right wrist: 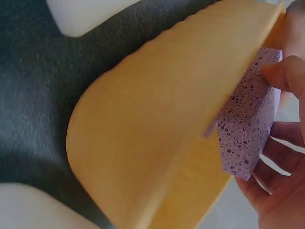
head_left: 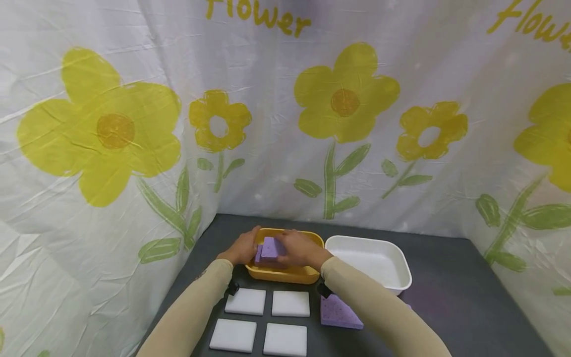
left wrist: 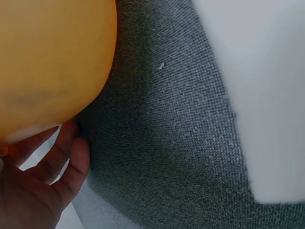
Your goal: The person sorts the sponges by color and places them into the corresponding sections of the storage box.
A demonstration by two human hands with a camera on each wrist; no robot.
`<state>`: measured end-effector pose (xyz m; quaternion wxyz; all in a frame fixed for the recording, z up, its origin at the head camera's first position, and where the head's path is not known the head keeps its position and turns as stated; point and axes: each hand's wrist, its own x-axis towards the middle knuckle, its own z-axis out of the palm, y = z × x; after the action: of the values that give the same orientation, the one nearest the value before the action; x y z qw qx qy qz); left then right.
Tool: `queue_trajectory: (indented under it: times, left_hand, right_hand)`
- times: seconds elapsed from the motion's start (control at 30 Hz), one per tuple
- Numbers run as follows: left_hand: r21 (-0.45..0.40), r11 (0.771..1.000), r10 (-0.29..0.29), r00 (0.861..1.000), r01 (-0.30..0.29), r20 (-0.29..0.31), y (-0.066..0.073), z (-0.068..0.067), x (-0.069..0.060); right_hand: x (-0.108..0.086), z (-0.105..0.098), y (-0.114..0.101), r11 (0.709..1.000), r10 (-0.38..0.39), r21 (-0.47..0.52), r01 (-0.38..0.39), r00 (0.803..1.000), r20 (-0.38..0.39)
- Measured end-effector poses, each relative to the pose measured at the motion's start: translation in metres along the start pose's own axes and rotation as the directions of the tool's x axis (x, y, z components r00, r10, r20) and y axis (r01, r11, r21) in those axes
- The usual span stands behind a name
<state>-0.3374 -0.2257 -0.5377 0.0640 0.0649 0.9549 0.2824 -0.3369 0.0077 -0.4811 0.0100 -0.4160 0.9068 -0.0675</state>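
Observation:
A purple sponge [head_left: 273,247] is pinched by my right hand [head_left: 300,248] over the yellow-orange basin [head_left: 285,278]. In the right wrist view that sponge [right wrist: 248,109] is tilted at the basin's rim, thumb on one face and fingers on the other. A second purple sponge [head_left: 258,254] shows beside it within the basin, partly covered. My left hand [head_left: 243,248] holds the basin's left end. The left wrist view shows its fingers [left wrist: 78,157] against the outside of the basin wall [left wrist: 52,57]; the thumb is mostly out of sight there.
Right of the basin stands a white tray [head_left: 379,263]. Several white rectangular blocks [head_left: 245,301] lie in two rows on the dark table in front. Another purple sponge [head_left: 341,313] lies partly under my right forearm. A flower-printed curtain [head_left: 267,188] closes off the back and sides.

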Motion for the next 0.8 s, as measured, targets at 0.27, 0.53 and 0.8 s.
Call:
queue_trajectory:
  times: [0.27, 0.53, 0.8]
  left_hand:
    - [0.020, 1.000, 0.018, 1.000, -0.017, -0.014, -0.003, 0.003, 0.002]
    - [0.029, 0.995, 0.099, 0.995, -0.098, -0.012, -0.027, 0.011, 0.017]
    - [0.071, 0.987, 0.147, 0.989, -0.144, -0.034, -0.031, 0.013, 0.019]
  right_hand:
    - [0.008, 0.011, -0.005, 1.000, 0.018, 0.024, -0.018, 1.000, 0.017]
    - [0.019, 0.014, -0.005, 1.000, 0.026, -0.006, -0.025, 0.999, 0.019]
    - [0.026, 0.018, -0.010, 1.000, 0.011, -0.018, -0.011, 1.000, 0.014]
